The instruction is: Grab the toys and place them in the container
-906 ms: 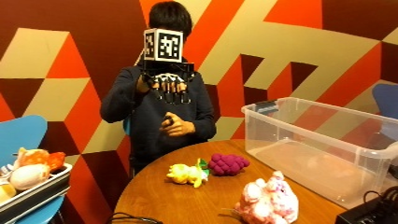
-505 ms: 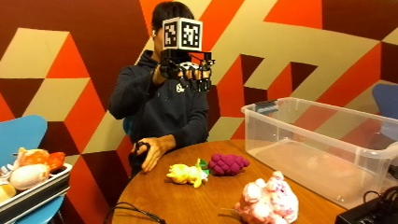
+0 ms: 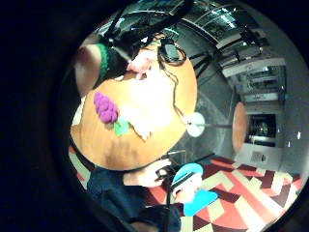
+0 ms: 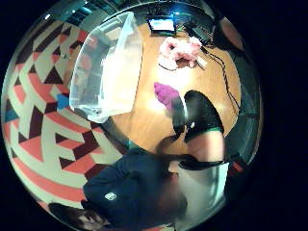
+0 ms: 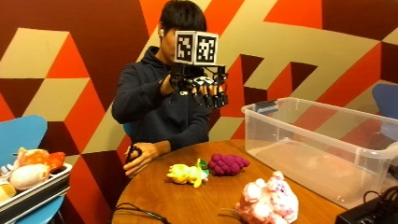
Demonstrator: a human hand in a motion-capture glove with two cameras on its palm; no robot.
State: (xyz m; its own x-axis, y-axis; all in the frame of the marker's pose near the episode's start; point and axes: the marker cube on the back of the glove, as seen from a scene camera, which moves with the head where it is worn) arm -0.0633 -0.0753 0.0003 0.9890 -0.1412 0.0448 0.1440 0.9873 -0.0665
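- fingers (image 5: 211,95) of the gloved right hand (image 5: 198,86) hang loosely curled at chest height, holding nothing.
- clear container (image 5: 323,149) stands on the round table (image 5: 180,198), below the fingers and off to one side.
- pink plush (image 5: 268,201) lies well below them, near the table edge.
- purple grape toy (image 5: 227,164) lies almost straight beneath.
- yellow toy (image 5: 185,174) touches the grapes.
- bare hand (image 5: 140,157) rests on the table rim.
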